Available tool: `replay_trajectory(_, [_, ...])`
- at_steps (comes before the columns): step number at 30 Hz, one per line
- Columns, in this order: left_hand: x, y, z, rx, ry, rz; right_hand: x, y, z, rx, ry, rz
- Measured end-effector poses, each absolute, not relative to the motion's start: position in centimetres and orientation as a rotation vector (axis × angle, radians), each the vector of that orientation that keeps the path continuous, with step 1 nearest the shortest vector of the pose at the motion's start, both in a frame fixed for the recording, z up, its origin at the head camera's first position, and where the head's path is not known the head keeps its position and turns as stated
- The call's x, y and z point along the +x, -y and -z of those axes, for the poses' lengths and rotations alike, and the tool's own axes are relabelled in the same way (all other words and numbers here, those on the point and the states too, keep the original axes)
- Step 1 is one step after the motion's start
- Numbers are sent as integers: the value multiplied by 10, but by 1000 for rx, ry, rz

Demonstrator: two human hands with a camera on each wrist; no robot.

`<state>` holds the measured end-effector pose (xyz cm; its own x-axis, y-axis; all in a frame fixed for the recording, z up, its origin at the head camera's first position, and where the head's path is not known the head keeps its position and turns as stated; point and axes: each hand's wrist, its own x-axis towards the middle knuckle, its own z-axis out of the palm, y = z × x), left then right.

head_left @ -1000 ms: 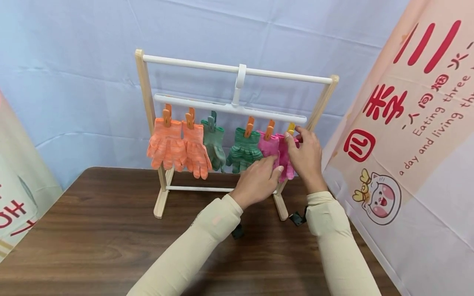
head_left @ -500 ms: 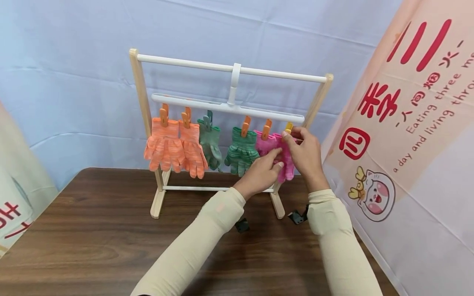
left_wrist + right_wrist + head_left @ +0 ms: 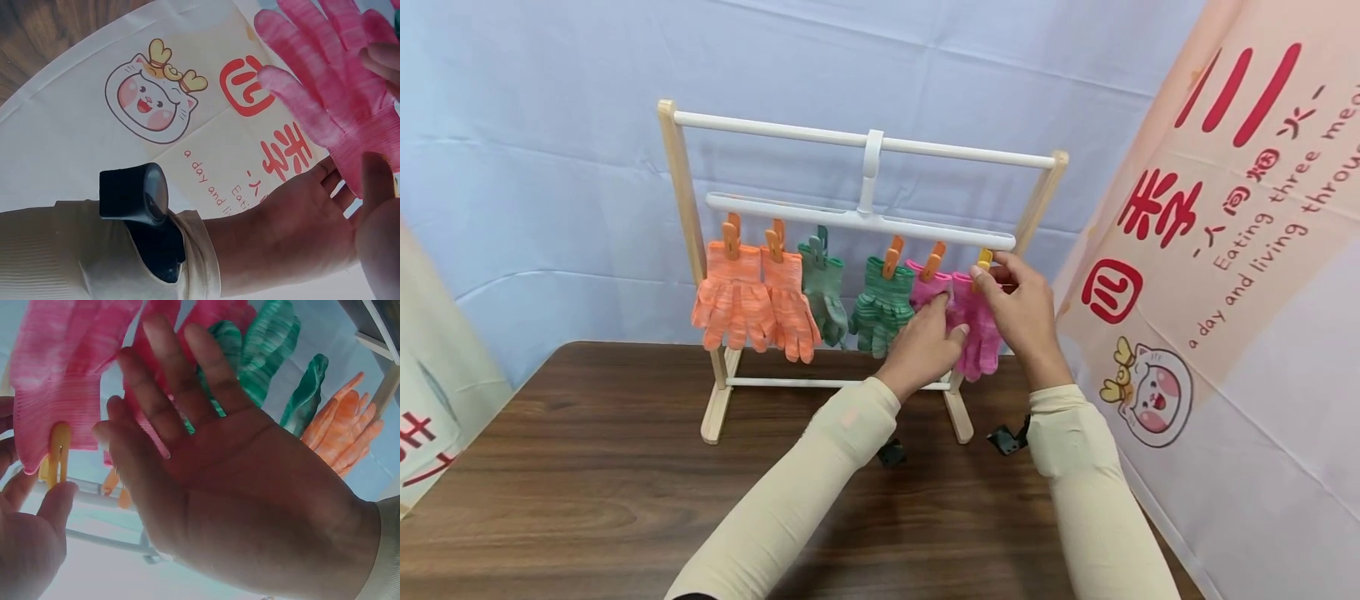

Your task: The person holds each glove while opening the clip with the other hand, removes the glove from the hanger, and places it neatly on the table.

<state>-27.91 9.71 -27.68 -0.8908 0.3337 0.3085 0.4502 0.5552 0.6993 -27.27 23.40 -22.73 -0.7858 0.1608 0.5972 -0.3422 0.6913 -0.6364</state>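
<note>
Two pink gloves hang side by side at the right end of a white clip hanger (image 3: 857,220). My right hand (image 3: 1026,317) pinches the yellow clothespin (image 3: 985,261) at the cuff of the outer pink glove (image 3: 977,333); its thumb lies on the clip in the right wrist view. My left hand (image 3: 923,346) is in front of the inner pink glove (image 3: 930,287), held by an orange clothespin (image 3: 932,260). Its palm (image 3: 237,475) shows in the right wrist view, fingers extended and holding nothing. Whether its fingertips touch the inner glove, I cannot tell.
The hanger hooks over the top bar of a wooden rack (image 3: 679,183) on the brown table (image 3: 587,467). Orange gloves (image 3: 733,292), a grey-green glove (image 3: 824,292) and a green glove (image 3: 882,304) hang from other clips. A printed cloth (image 3: 1225,275) stands at right.
My left hand has shifted left, off the outer pink glove to the inner one. The outer pink glove now shows more fully. My right hand stays at the yellow clothespin.
</note>
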Motion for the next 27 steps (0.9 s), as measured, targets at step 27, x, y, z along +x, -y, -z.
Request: replay_trajectory(27, [-282,-104,270,-429,2404,1512,-266,-237,222,144,2103,-1623])
